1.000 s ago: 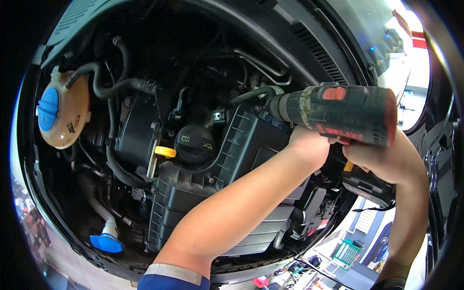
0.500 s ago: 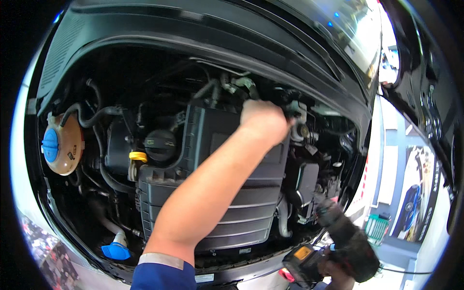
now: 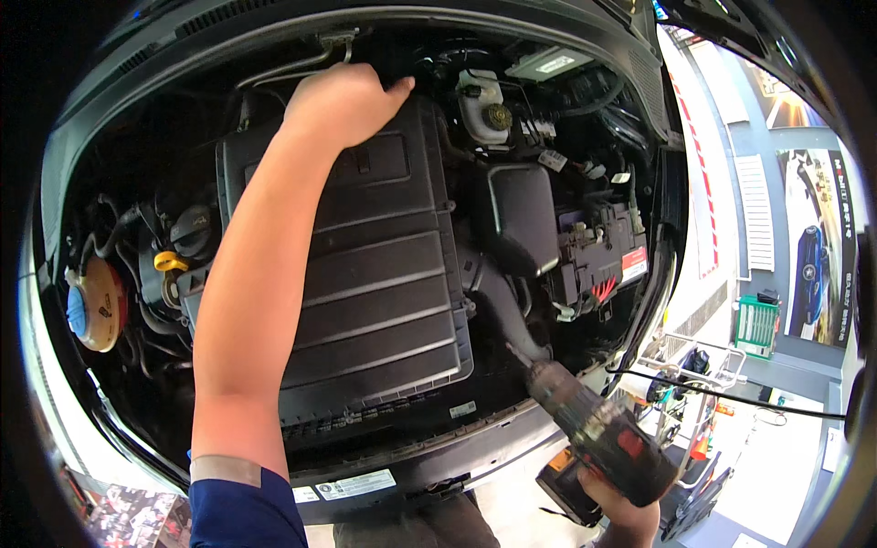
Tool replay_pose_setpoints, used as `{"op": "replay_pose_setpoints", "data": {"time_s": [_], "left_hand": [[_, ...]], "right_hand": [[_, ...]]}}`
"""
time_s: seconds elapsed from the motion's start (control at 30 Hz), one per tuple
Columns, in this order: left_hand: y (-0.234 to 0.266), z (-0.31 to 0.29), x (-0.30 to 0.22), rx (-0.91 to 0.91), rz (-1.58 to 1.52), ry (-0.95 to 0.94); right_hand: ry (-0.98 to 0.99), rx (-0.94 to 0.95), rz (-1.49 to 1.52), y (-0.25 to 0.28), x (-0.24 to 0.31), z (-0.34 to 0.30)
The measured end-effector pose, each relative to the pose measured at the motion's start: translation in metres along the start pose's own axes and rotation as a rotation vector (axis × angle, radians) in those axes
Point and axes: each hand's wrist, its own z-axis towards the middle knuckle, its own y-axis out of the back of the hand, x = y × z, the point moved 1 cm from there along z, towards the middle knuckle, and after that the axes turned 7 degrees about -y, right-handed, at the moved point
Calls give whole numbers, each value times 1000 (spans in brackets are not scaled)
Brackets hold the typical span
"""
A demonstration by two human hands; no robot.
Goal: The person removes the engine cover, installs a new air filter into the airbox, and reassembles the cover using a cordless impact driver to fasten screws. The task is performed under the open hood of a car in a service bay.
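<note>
My left hand (image 3: pixel 338 108) reaches across the black engine cover (image 3: pixel 365 306) to its far edge. Its fingers curl down out of sight, with the thumb sticking out to the right; whatever they grip is hidden. At the lower right, my right hand (image 3: pixel 610 500) is closed around the handle of a black cordless drill (image 3: pixel 603 420). The drill tilts, its chuck end up and left, with a thin bit pointing at the black air duct (image 3: pixel 501 306) beside the cover. Whether the tip touches anything is unclear.
Right of the cover are a black box (image 3: pixel 519 219), the battery (image 3: pixel 598 260) and a fluid reservoir (image 3: pixel 482 108). Leftward are a yellow dipstick handle (image 3: pixel 170 261) and a blue-capped coolant tank (image 3: pixel 99 306). A dark cable (image 3: pixel 731 395) runs by the front right; a cart (image 3: pixel 703 365) stands beyond.
The view has shifted, so the engine bay sits farther left. My right hand has brought the drill up over the bay's front edge. My left hand stays at the cover's far edge, thumb now out.
</note>
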Motion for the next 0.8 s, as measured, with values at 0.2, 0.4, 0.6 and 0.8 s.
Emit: {"op": "replay_pose_setpoints", "data": {"time_s": [0.2,0.4,0.6,0.8], "left_hand": [[-18,-1,12,-201,9,-97],[7,-8,-14,-21,21,54],[5,-18,-7,-81,17,-4],[2,-12,-2,-76,44,-28]], "right_hand": [[188,150,-2,-24,-3,45],[203,138,-60,-36,-4,67],[109,177,-78,-36,2,69],[134,204,-127,-32,4,72]]}}
